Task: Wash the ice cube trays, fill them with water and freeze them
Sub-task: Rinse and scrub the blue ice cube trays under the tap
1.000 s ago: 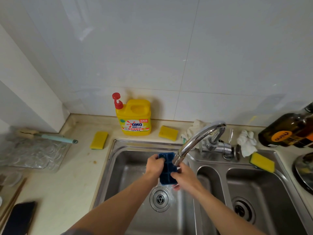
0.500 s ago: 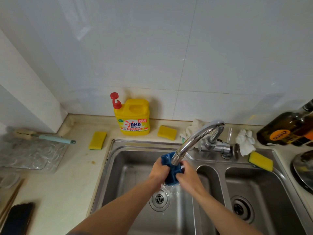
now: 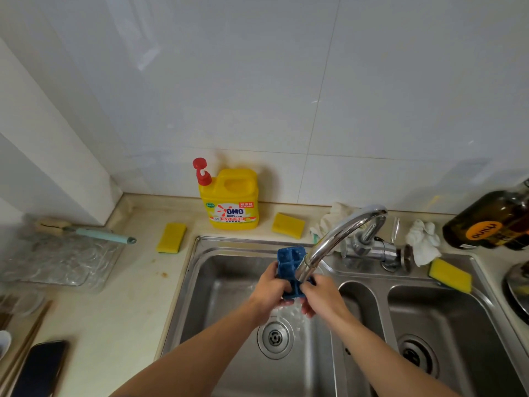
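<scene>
Holding the blue ice cube tray (image 3: 289, 260) under the mouth of the chrome faucet (image 3: 337, 239), you have it over the left basin (image 3: 217, 282), at twelve o'clock from the drain (image 3: 274, 338). This head view is the only one.

Your left hand (image 3: 270, 290) grips the tray's nine o'clock edge with the fingers curled round it. Your right hand (image 3: 322, 295) closes on the near corner at three o'clock, though the spout hides part of that hold. The tray tilts with its cells toward you and its far end raised. I judge that this lets the stream run through the cells and spill off the low end, where water splashes above the drain. That would put you in the rinsing step, with filling and freezing not yet done.

The spout crosses the tray's three o'clock side, so you cannot lift it straight up. The basin wall at nine o'clock and the divider (image 3: 335, 333) at three o'clock bound your sideways swing. The free way out is toward six o'clock.

On the counter the OMO detergent bottle (image 3: 233, 199) stands at twelve o'clock, with yellow sponges (image 3: 171, 237) beside it, well apart from your hands.
</scene>
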